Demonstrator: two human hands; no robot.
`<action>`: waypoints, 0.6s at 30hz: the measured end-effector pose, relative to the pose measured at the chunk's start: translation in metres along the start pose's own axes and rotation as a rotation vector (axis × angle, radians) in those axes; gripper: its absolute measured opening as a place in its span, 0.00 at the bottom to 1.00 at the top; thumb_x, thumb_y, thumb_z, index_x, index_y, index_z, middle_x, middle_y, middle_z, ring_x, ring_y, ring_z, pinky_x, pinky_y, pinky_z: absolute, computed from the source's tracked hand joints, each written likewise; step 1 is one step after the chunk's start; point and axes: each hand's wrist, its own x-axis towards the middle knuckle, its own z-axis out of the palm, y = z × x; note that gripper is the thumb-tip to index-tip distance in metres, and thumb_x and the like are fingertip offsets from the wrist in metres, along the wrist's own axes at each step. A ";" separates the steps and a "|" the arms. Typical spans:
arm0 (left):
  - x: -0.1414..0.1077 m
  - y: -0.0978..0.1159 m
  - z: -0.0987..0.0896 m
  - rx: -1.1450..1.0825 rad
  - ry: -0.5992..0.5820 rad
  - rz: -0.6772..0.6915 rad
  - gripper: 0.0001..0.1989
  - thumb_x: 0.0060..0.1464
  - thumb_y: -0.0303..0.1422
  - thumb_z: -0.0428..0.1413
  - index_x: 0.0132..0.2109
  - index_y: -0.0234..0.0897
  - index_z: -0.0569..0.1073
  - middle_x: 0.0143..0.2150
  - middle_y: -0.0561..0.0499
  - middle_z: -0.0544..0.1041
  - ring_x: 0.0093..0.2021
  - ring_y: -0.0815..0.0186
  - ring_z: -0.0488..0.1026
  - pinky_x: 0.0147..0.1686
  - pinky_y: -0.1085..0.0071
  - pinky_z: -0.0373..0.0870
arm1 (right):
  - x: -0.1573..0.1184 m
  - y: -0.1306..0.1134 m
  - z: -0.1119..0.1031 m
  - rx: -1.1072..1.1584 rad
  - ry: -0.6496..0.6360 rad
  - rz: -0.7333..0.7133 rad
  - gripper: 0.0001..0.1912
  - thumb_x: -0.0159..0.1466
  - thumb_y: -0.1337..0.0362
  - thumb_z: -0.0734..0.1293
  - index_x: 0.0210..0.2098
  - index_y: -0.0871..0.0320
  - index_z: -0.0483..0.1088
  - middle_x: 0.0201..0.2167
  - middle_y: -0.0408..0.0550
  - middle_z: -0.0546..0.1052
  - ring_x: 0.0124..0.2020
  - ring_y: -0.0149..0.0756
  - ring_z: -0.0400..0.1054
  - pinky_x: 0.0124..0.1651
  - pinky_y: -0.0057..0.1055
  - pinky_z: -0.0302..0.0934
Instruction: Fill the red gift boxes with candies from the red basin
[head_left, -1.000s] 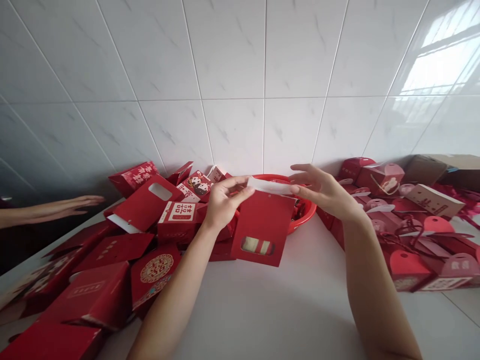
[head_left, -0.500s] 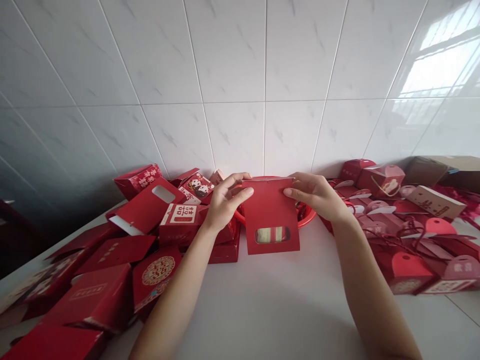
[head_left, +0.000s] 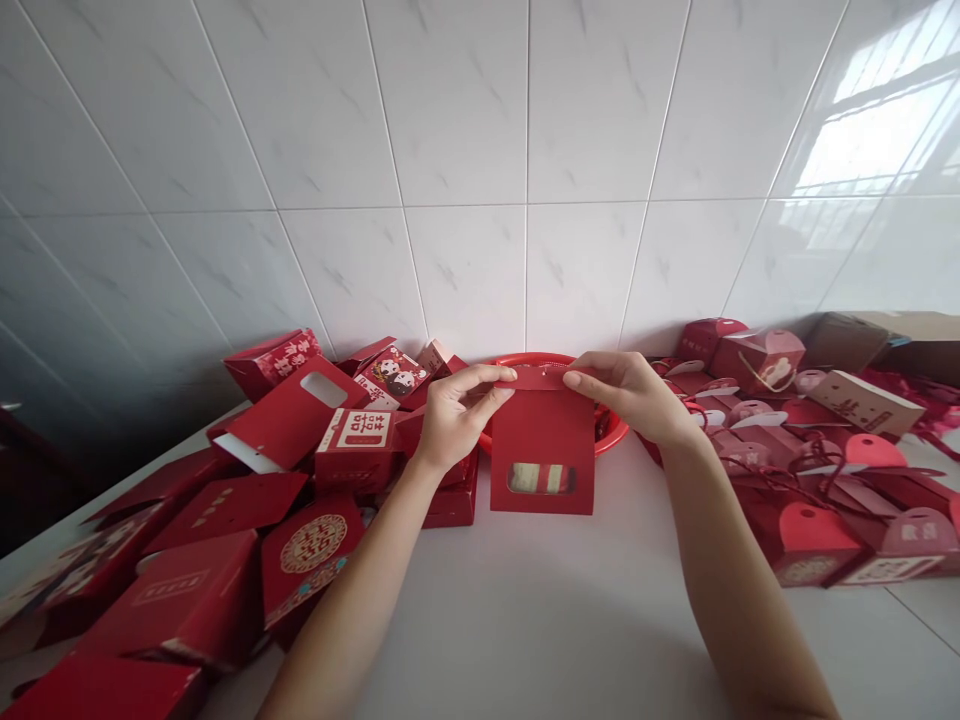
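Observation:
A red paper gift bag (head_left: 541, 430) stands upright in front of me, its small clear window showing something pale with red stripes inside. The top edge is folded over toward me as a narrow flap. My left hand (head_left: 463, 412) pinches the left end of that fold between thumb and fingers. At the right end, my right hand (head_left: 630, 395) pinches the fold the same way. Behind the bag sits a red plastic basin (head_left: 611, 436), mostly covered by the bag and my hands; its contents are hard to make out.
Red gift boxes (head_left: 180, 595) are heaped on the left, one with a panda print (head_left: 394, 373). Handled red boxes (head_left: 814, 535) with cords crowd the right side. A brown cardboard box (head_left: 855, 345) stands far right. The white table (head_left: 517, 620) meets a tiled wall (head_left: 465, 150).
The top of the bag has been folded down toward me into a flap. Both hands have moved inward along the top edge, closer together.

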 end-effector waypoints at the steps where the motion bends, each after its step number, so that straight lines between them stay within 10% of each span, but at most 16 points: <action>1: 0.000 0.001 0.000 -0.006 -0.005 0.009 0.05 0.53 0.30 0.63 0.37 0.38 0.83 0.38 0.49 0.85 0.41 0.63 0.82 0.42 0.69 0.79 | 0.001 0.000 0.000 0.010 -0.008 0.010 0.23 0.59 0.43 0.72 0.35 0.58 0.77 0.31 0.48 0.80 0.32 0.38 0.74 0.30 0.30 0.67; 18: -0.008 0.005 0.018 -0.106 0.066 -0.102 0.17 0.52 0.38 0.66 0.49 0.39 0.79 0.45 0.47 0.83 0.45 0.59 0.81 0.42 0.66 0.80 | -0.006 0.000 -0.005 -0.091 0.053 -0.169 0.17 0.62 0.50 0.72 0.33 0.59 0.78 0.30 0.48 0.80 0.31 0.37 0.74 0.30 0.29 0.67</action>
